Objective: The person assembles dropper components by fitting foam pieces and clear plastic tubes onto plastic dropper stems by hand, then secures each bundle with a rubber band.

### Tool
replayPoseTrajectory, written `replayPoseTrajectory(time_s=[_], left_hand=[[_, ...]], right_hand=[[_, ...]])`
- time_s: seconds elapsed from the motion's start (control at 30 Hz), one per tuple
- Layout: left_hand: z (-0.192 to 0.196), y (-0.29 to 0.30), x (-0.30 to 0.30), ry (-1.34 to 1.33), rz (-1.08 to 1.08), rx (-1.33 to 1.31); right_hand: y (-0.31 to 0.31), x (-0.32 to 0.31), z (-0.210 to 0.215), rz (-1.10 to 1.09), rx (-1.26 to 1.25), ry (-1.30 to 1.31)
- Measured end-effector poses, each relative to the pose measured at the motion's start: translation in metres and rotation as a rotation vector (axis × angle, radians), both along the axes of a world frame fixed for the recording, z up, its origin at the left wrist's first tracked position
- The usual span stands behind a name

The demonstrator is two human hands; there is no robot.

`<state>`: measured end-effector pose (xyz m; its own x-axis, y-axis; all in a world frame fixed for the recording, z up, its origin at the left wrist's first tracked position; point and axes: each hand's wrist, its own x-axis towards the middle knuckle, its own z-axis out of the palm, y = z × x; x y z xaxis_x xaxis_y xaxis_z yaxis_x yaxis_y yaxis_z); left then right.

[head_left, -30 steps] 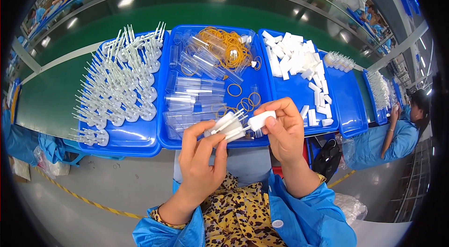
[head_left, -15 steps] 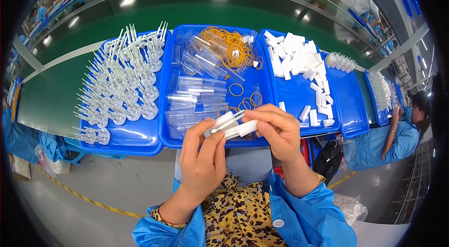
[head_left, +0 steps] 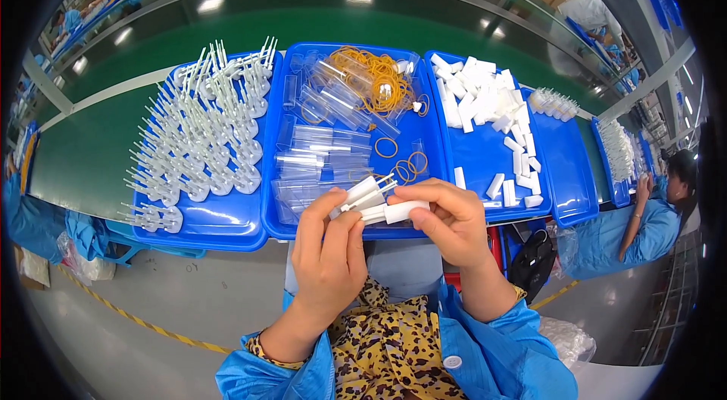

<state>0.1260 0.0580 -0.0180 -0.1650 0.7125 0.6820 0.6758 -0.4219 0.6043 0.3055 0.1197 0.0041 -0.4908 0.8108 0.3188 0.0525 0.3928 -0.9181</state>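
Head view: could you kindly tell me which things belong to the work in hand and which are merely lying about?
In hand:
left hand and right hand holding a bundle of white plastic pieces
middle blue tray of clear sleeves and rubber bands

Lying about:
left tray of pronged white parts
right tray of white caps
green conveyor

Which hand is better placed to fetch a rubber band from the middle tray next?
Probably the right hand: it sits nearer the loose rubber bands and pinches only a white cap, while the left hand grips the bundle of white pieces.
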Motion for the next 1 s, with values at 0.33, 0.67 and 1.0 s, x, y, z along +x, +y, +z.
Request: replayPoseTrajectory(time_s=[0.33, 0.67, 1.0], left_hand=[[-0.001, -0.001, 0.005, -0.001, -0.045, -0.004], [-0.008, -0.001, 0.006, 0.054, -0.013, 0.109], [0.002, -0.007, 0.003, -0.065, -0.209, -0.056]], right_hand=[[-0.008, -0.017, -0.011, -0.222, 0.131, 0.16], [-0.009, -0.01, -0.01, -0.094, -0.255, 0.275], [-0.016, -0.021, -0.023, -0.332, 0.088, 0.368]])
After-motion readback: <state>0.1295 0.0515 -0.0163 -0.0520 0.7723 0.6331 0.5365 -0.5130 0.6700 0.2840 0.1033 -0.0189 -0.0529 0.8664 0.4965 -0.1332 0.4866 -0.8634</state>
